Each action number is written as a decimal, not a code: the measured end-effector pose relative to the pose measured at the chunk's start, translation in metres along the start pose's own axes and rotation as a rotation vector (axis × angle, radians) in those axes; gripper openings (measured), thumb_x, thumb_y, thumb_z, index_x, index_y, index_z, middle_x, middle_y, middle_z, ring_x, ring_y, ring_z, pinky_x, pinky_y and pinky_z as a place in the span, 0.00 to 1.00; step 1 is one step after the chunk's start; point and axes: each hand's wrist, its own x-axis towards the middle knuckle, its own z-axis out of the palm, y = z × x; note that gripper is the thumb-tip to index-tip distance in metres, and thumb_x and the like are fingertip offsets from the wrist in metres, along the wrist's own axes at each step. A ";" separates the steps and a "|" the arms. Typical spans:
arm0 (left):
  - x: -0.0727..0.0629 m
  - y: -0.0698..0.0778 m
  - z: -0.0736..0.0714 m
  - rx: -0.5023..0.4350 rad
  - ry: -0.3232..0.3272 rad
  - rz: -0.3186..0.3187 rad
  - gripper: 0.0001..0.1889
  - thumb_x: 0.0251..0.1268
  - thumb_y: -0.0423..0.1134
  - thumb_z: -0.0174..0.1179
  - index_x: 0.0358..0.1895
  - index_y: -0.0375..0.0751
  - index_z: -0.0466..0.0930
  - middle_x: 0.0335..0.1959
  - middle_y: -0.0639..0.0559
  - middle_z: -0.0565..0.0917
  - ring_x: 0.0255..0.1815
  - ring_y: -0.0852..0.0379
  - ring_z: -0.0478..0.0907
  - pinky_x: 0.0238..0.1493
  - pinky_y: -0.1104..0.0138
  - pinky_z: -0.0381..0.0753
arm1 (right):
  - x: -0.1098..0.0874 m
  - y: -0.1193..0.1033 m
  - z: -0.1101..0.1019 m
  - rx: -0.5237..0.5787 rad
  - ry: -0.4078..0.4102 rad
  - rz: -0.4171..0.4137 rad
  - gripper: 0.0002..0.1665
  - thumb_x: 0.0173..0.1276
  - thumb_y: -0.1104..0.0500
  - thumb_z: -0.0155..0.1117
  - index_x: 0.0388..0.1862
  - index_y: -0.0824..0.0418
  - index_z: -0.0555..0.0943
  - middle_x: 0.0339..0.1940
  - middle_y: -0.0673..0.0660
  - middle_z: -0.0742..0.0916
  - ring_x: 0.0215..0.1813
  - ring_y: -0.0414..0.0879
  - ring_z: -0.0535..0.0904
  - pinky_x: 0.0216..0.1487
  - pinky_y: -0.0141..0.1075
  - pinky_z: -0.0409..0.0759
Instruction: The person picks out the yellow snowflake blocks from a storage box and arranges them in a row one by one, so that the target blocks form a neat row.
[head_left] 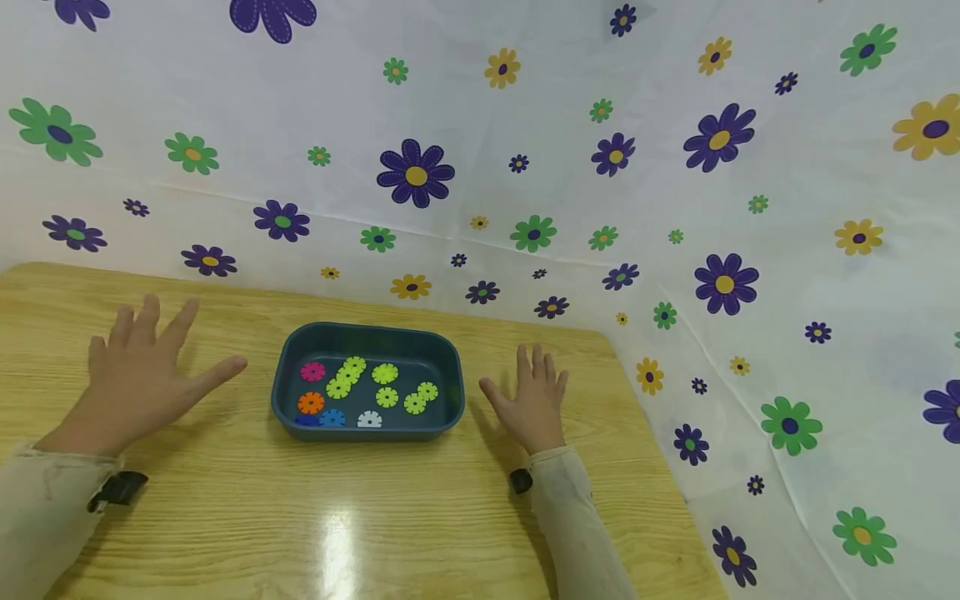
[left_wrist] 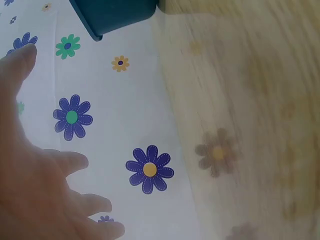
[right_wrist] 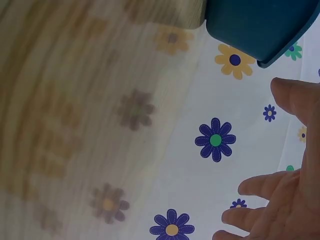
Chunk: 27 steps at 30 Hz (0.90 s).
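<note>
A dark teal tray (head_left: 442, 425) sits on the wooden table between my two hands. Inside it lie several notched plastic discs: yellow-green discs (head_left: 385, 373), a pink disc (head_left: 312, 372), an orange disc (head_left: 311, 403), blue discs (head_left: 332, 418) and a white disc (head_left: 369, 420). To the tray's left, my left hand (head_left: 142, 375) hovers with fingers spread and nothing in it. My right hand (head_left: 531, 404), likewise spread and holding nothing, is just right of the tray. Both wrist views catch a corner of the tray's outer wall (left_wrist: 117, 12) beyond the thumb.
The glossy wooden table (head_left: 420, 517) ends at the back and right against a white sheet (head_left: 555, 200) printed with purple, green and yellow flowers. A dark band (head_left: 118, 490) is on the left wrist, another dark piece (head_left: 521, 480) on the right.
</note>
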 end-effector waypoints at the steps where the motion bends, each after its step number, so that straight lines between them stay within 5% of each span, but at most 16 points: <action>1: 0.000 0.001 0.000 -0.017 -0.006 0.012 0.59 0.68 0.73 0.54 0.84 0.39 0.34 0.80 0.22 0.28 0.78 0.20 0.21 0.68 0.20 0.25 | 0.000 0.000 0.000 0.018 -0.002 -0.002 0.58 0.72 0.26 0.56 0.85 0.61 0.52 0.85 0.67 0.53 0.85 0.65 0.43 0.83 0.64 0.32; 11: -0.001 0.018 -0.006 -0.259 -0.139 0.048 0.56 0.71 0.66 0.58 0.85 0.44 0.32 0.83 0.27 0.38 0.79 0.20 0.38 0.66 0.19 0.47 | -0.002 -0.005 -0.003 0.170 -0.023 0.003 0.54 0.73 0.29 0.59 0.85 0.57 0.56 0.84 0.64 0.60 0.82 0.64 0.57 0.78 0.63 0.62; 20: -0.001 0.025 -0.001 -0.402 -0.207 0.074 0.53 0.73 0.62 0.60 0.86 0.49 0.32 0.82 0.25 0.46 0.74 0.17 0.54 0.63 0.24 0.65 | -0.004 -0.009 -0.004 0.214 -0.075 0.009 0.49 0.74 0.31 0.59 0.84 0.53 0.59 0.81 0.61 0.66 0.80 0.62 0.62 0.76 0.63 0.66; 27: -0.003 0.026 0.001 -0.468 -0.241 0.072 0.52 0.74 0.60 0.59 0.86 0.54 0.31 0.81 0.27 0.52 0.76 0.21 0.56 0.62 0.25 0.68 | -0.004 -0.015 -0.006 0.235 -0.072 -0.007 0.45 0.75 0.35 0.61 0.82 0.53 0.63 0.79 0.59 0.70 0.77 0.60 0.67 0.76 0.60 0.68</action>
